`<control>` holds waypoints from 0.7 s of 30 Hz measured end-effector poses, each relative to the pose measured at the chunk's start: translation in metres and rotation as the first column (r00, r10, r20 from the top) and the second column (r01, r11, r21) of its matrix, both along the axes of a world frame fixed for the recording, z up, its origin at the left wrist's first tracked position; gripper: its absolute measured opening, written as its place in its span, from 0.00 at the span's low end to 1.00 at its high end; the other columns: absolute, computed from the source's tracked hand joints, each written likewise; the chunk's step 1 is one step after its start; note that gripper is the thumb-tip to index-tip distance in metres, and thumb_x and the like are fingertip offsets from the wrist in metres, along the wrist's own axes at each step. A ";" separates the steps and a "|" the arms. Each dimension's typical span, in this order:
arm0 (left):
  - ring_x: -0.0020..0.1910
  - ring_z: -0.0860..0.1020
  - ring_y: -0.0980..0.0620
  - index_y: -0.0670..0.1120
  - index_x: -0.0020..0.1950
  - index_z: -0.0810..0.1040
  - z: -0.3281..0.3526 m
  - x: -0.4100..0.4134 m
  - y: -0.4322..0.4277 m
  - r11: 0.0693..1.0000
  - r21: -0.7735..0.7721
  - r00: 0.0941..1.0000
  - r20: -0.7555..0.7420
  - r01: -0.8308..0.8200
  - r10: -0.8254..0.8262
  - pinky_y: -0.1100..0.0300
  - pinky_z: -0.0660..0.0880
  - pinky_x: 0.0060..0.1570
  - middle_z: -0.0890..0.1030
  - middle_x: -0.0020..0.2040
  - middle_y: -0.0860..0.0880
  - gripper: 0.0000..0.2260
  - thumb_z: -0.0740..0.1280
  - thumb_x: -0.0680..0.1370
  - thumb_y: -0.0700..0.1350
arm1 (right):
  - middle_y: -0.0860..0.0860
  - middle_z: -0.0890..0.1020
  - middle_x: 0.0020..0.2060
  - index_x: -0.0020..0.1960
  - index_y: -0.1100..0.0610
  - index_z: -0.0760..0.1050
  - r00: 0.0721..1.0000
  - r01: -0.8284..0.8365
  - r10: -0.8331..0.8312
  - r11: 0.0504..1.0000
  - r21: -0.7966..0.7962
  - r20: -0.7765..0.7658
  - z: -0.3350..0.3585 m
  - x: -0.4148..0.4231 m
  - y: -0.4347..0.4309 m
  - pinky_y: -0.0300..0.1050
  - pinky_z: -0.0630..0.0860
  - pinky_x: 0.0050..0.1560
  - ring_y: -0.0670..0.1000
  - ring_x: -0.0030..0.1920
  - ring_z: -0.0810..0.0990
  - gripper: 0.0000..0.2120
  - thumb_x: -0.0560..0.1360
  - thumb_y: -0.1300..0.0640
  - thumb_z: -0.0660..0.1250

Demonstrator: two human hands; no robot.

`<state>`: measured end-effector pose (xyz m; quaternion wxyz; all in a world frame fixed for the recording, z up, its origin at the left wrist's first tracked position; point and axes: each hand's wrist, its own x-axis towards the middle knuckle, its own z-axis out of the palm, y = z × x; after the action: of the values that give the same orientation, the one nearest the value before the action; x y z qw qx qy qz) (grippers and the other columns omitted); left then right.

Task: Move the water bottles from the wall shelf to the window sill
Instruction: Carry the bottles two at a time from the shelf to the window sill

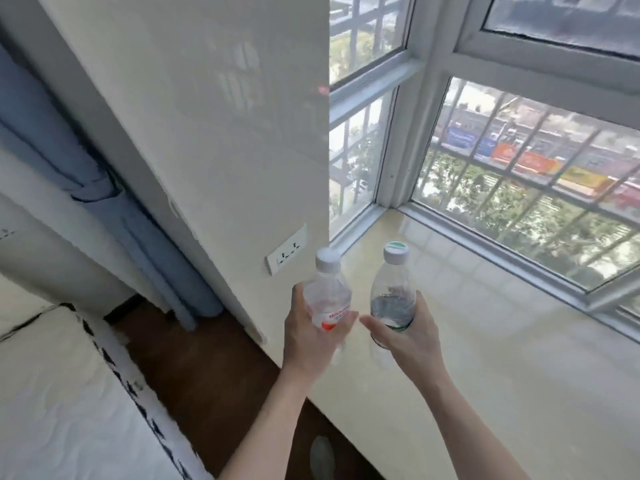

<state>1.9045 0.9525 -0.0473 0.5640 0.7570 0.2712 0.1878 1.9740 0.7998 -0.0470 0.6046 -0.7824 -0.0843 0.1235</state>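
**Both bottles in hand, over the near-left end of the window sill**

Left hand [306, 336] fingers wrapped around the red-label water bottle [329, 299]. Right hand [403, 332] fingers wrapped around the green-label water bottle [393, 296]. Both are gripped at the label band, side by side and close together, not touching.

Edges/room: the bottles sit just inside the sill's front edge, near its left end where the wall corner [325, 168] meets it. The window sill [502, 358] runs bare to the right and back to the window frame [485, 244].

Axis: both long axes near upright, white caps up; red-label one tips slightly left. Bases hidden behind the hands, so can't tell if they touch the sill.

Surface: glossy cream stone, reflective. Barred window behind. Wall socket [286, 253] left of the bottles, blue curtain [138, 230] further left, dark wood floor [194, 362] below, bed [69, 410] at lower left.
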 end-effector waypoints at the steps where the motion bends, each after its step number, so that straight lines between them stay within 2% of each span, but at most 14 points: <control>1: 0.49 0.78 0.66 0.61 0.55 0.67 -0.003 0.010 -0.004 0.999 -0.007 0.999 -0.012 0.041 -0.041 0.69 0.76 0.45 0.79 0.50 0.60 0.28 0.81 0.65 0.48 | 0.46 0.81 0.38 0.50 0.53 0.73 0.999 0.051 -0.051 0.999 -0.005 -0.003 -0.001 0.003 -0.009 0.33 0.76 0.35 0.40 0.35 0.79 0.22 0.64 0.55 0.83; 3: 0.50 0.77 0.67 0.59 0.56 0.67 -0.006 0.028 -0.017 0.993 -0.029 0.993 -0.026 0.118 -0.119 0.70 0.75 0.45 0.78 0.51 0.60 0.29 0.81 0.65 0.49 | 0.45 0.82 0.41 0.52 0.51 0.73 0.988 0.155 -0.155 0.988 -0.014 -0.014 -0.005 0.007 -0.029 0.33 0.76 0.37 0.40 0.39 0.80 0.23 0.64 0.55 0.83; 7: 0.49 0.78 0.68 0.58 0.56 0.69 -0.008 0.053 -0.044 0.974 -0.076 0.976 -0.017 0.215 -0.217 0.74 0.73 0.47 0.79 0.49 0.61 0.27 0.81 0.66 0.46 | 0.49 0.82 0.45 0.59 0.53 0.72 0.944 0.328 -0.327 0.945 0.008 -0.046 -0.009 0.010 -0.070 0.30 0.75 0.35 0.38 0.37 0.80 0.26 0.67 0.57 0.81; 11: 0.48 0.81 0.59 0.53 0.56 0.72 -0.016 0.066 -0.065 0.957 -0.128 0.964 -0.015 0.260 -0.264 0.64 0.77 0.48 0.81 0.46 0.59 0.24 0.81 0.66 0.45 | 0.51 0.82 0.40 0.59 0.52 0.71 0.899 0.433 -0.427 0.900 0.043 -0.099 -0.019 0.009 -0.104 0.29 0.74 0.34 0.38 0.30 0.78 0.22 0.70 0.59 0.78; 14: 0.47 0.81 0.58 0.54 0.54 0.72 -0.026 0.077 -0.072 0.948 -0.148 0.956 -0.040 0.283 -0.291 0.70 0.75 0.44 0.81 0.45 0.58 0.23 0.80 0.67 0.45 | 0.47 0.81 0.40 0.60 0.55 0.71 0.872 0.483 -0.477 0.875 0.029 -0.111 -0.032 0.009 -0.114 0.26 0.72 0.34 0.35 0.32 0.78 0.21 0.72 0.59 0.77; 15: 0.47 0.81 0.57 0.55 0.55 0.72 -0.031 0.081 -0.074 0.944 -0.154 0.952 -0.054 0.290 -0.301 0.69 0.75 0.45 0.82 0.45 0.58 0.23 0.81 0.66 0.47 | 0.46 0.81 0.40 0.60 0.55 0.71 0.869 0.487 -0.480 0.873 0.033 -0.119 -0.036 0.010 -0.115 0.26 0.72 0.34 0.35 0.32 0.79 0.22 0.72 0.59 0.77; 18: 0.48 0.82 0.53 0.57 0.57 0.71 -0.050 0.094 -0.075 0.926 -0.176 0.932 -0.085 0.333 -0.352 0.55 0.79 0.49 0.82 0.46 0.58 0.26 0.78 0.63 0.54 | 0.45 0.81 0.40 0.60 0.56 0.71 0.855 0.506 -0.497 0.862 0.027 -0.148 -0.050 0.018 -0.116 0.27 0.73 0.34 0.35 0.32 0.79 0.21 0.72 0.61 0.77; 21: 0.48 0.81 0.55 0.57 0.58 0.70 -0.072 0.113 -0.074 0.902 -0.150 0.901 -0.104 0.404 -0.421 0.52 0.79 0.50 0.81 0.46 0.59 0.24 0.75 0.66 0.51 | 0.44 0.81 0.38 0.59 0.55 0.71 0.823 0.554 -0.541 0.832 0.034 -0.174 -0.072 0.033 -0.113 0.31 0.75 0.36 0.38 0.32 0.79 0.22 0.71 0.61 0.78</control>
<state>2.0175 0.8788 -0.1190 0.6175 0.7715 0.1530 -0.0045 2.0073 0.6871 -0.1185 0.6514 -0.7355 0.1866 0.0022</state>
